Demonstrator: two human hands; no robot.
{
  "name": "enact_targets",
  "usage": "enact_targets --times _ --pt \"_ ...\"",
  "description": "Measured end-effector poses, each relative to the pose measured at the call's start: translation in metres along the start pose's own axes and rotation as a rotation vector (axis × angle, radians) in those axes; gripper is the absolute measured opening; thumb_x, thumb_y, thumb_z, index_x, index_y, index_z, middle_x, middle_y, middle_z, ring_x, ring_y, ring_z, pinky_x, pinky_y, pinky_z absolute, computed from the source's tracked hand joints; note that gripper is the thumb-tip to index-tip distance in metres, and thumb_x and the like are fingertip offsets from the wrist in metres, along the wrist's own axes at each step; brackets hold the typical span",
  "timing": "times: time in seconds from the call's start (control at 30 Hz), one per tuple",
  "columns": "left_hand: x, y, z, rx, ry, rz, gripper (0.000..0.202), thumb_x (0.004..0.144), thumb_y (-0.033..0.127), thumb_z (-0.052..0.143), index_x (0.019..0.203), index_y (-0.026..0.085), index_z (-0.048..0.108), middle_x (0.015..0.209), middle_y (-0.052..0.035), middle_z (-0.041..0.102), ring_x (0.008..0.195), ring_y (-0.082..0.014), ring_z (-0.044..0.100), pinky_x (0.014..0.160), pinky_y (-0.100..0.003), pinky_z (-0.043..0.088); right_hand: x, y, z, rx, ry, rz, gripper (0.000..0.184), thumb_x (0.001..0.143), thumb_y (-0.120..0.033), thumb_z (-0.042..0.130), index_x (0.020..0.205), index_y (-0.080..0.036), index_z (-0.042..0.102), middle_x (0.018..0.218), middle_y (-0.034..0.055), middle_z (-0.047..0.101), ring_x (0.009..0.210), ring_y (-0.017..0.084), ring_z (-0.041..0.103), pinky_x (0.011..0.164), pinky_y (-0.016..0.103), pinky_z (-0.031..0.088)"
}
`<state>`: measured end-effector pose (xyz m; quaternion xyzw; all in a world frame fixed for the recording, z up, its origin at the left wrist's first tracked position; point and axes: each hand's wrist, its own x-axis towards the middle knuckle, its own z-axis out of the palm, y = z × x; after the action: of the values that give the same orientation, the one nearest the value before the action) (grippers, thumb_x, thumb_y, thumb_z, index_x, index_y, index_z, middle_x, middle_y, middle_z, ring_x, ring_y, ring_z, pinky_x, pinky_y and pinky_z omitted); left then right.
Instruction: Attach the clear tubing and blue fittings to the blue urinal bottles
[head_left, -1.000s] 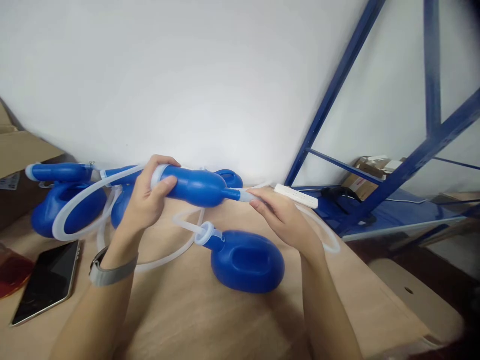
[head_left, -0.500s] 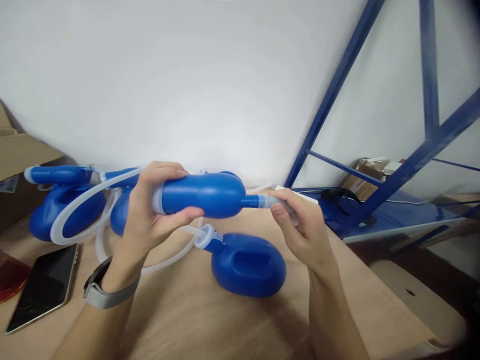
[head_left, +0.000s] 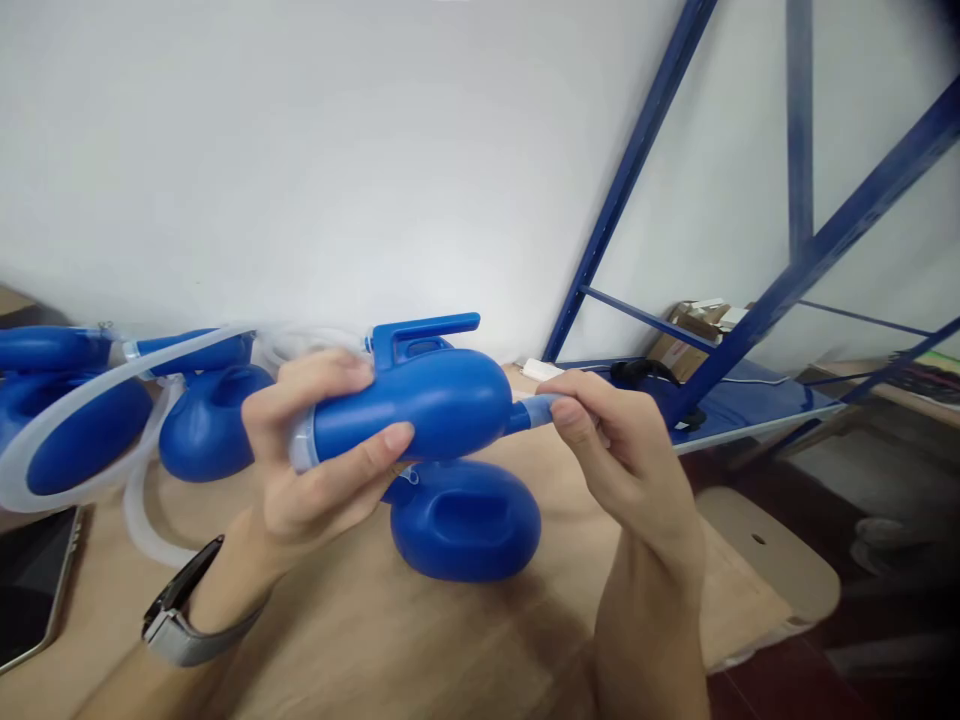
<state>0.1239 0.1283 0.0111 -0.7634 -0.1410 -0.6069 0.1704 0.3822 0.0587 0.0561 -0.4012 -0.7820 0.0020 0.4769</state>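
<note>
My left hand (head_left: 322, 450) wraps around a blue plastic urinal head (head_left: 450, 400), thumb along its front. A translucent collar (head_left: 303, 440) rims its wide left end, and a blue lever-like handle (head_left: 435, 328) sticks up behind it. At the right end, a narrow spout (head_left: 517, 417) runs into a translucent hose end (head_left: 538, 410). My right hand (head_left: 622, 450) is closed on that hose end, thumb against fingers; the rest of the hose there is hidden. Just below, a blue urinal bottle (head_left: 465, 520) with a recessed grip rests on the table (head_left: 420, 650).
More blue urinal bottles (head_left: 214, 425) with looped translucent hoses (head_left: 139, 500) stand at the left. A dark tablet or phone (head_left: 37, 580) lies at the left edge. Blue shelving (head_left: 630, 170) rises at the right, near a stool (head_left: 780, 555). A white wall is behind.
The view has turned to the right. The urinal head has rolled and tilted so its handle shows on top, its spout end now lower. Both hands keep their hold.
</note>
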Motion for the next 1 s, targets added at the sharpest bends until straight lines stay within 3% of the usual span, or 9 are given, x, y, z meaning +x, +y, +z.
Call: enact_targets --times 0.23,0.4,0.6,0.77,0.87,1.0 --pt "0.000 0.019 0.000 0.044 -0.035 -0.115 0.027 0.088 0.014 0.079 0.105 0.032 0.067 0.127 -0.0029 0.055 0.118 -0.0253 0.066 0.098 -0.052 0.064 0.001 0.005 0.000 0.025 -0.055 -0.007 0.031 0.112 -0.034 0.048 0.086 -0.022 0.062 0.067 -0.0032 0.053 0.064 0.015 0.050 0.066 0.031 0.040" --pt "0.003 0.020 0.000 -0.111 -0.107 -0.335 0.040 0.089 0.028 0.082 0.124 0.032 0.063 0.130 -0.0062 0.058 0.125 -0.0285 0.062 0.106 -0.053 0.058 0.003 0.009 0.004 0.086 -0.075 0.042 0.035 0.112 -0.045 0.047 0.092 -0.023 0.066 0.079 0.0010 0.068 0.072 0.018 0.060 0.071 0.032 0.045" --pt "0.004 0.023 -0.004 -0.162 -0.200 -0.524 0.040 0.091 0.036 0.081 0.126 0.031 0.065 0.123 -0.0067 0.064 0.118 -0.0280 0.065 0.088 -0.040 0.063 0.007 0.017 0.013 0.086 -0.063 0.065 0.035 0.112 -0.049 0.045 0.107 -0.026 0.070 0.095 0.0041 0.077 0.090 0.023 0.070 0.082 0.036 0.050" --pt "0.007 0.020 -0.009 -0.168 -0.181 -0.523 0.040 0.088 0.037 0.083 0.124 0.031 0.068 0.129 -0.0081 0.062 0.122 -0.0298 0.064 0.078 -0.035 0.064 0.007 0.018 0.017 0.022 -0.071 0.060 0.038 0.112 -0.051 0.043 0.107 -0.026 0.071 0.090 0.0035 0.076 0.092 0.024 0.070 0.086 0.038 0.047" --pt "0.007 0.013 -0.010 -0.151 -0.160 -0.436 0.038 0.089 0.031 0.083 0.124 0.031 0.068 0.131 -0.0072 0.060 0.124 -0.0292 0.063 0.092 -0.042 0.064 0.007 0.016 0.018 -0.037 -0.055 0.062 0.040 0.113 -0.050 0.041 0.104 -0.026 0.071 0.080 0.0016 0.072 0.082 0.022 0.066 0.082 0.037 0.044" --pt "0.005 0.005 -0.011 -0.096 -0.150 -0.268 0.037 0.091 0.024 0.080 0.124 0.033 0.068 0.131 -0.0059 0.058 0.124 -0.0282 0.064 0.103 -0.049 0.060 0.006 0.017 0.020 -0.029 -0.053 0.079 0.042 0.113 -0.049 0.040 0.100 -0.025 0.073 0.084 0.0024 0.073 0.081 0.022 0.064 0.079 0.037 0.043"
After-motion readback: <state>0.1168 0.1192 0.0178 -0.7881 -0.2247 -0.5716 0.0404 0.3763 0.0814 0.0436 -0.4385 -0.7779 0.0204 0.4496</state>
